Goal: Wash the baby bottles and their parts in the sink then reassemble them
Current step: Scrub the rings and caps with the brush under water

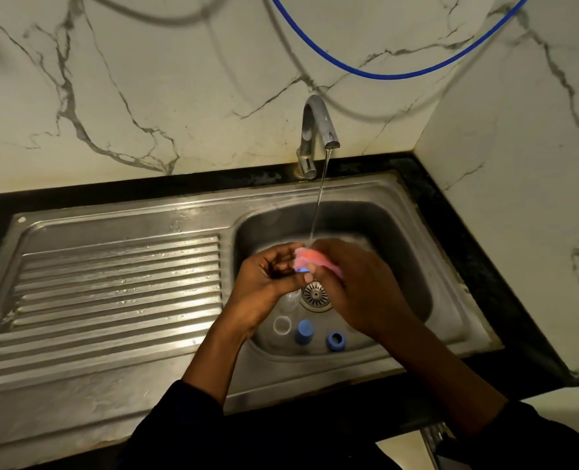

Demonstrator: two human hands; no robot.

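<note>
Both hands meet over the steel sink basin (399, 232), under a thin stream from the tap (315, 130). My right hand (355, 283) grips a pink sponge (315, 257) and presses it against a small blue part (302, 270) that my left hand (267, 276) pinches; most of that part is hidden. On the basin floor below lie a clear ring-shaped piece (282, 324), a blue cap (304, 331) and a blue screw ring (336, 340). A clear piece (289, 298) lies by the drain (315, 295).
A ribbed steel draining board (111, 300) stretches left of the basin. Black counter edging (467, 205) borders the sink, with marble walls behind and to the right. A blue hose (383, 74) hangs across the back wall.
</note>
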